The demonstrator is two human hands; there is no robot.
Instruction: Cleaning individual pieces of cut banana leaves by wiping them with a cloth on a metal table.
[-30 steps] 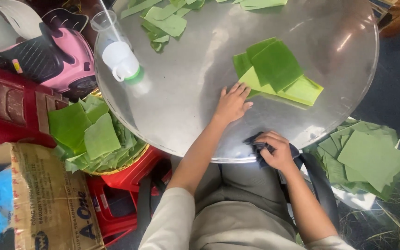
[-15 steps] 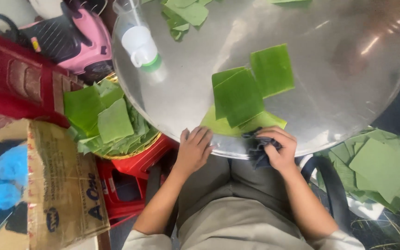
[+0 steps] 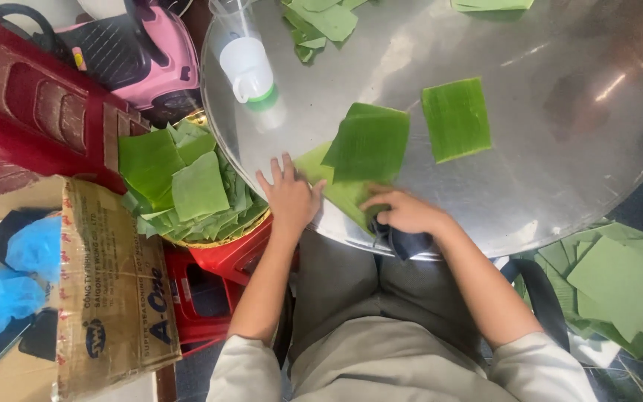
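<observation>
Person seated at round metal tray (image 3: 560, 179). Left hand (image 3: 289, 195) flat, fingers spread, pressing pale leaf piece (image 3: 336, 190) at tray's 7 o'clock edge. Right hand (image 3: 405, 212) closed around dark cloth (image 3: 403, 240) at 6 o'clock, resting on same leaf. Judged: wiping in hand. One dark square (image 3: 370, 143) overlaps it; another square (image 3: 456, 117) lies apart at centre. Basket of leaves (image 3: 187, 190) at 9 o'clock, floor stack (image 3: 619, 283) at 4 o'clock: much apparently left.

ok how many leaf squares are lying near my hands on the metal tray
3: one alone right of centre, one dark square above the right hand, one paler under it. More may be hidden beneath.
</observation>
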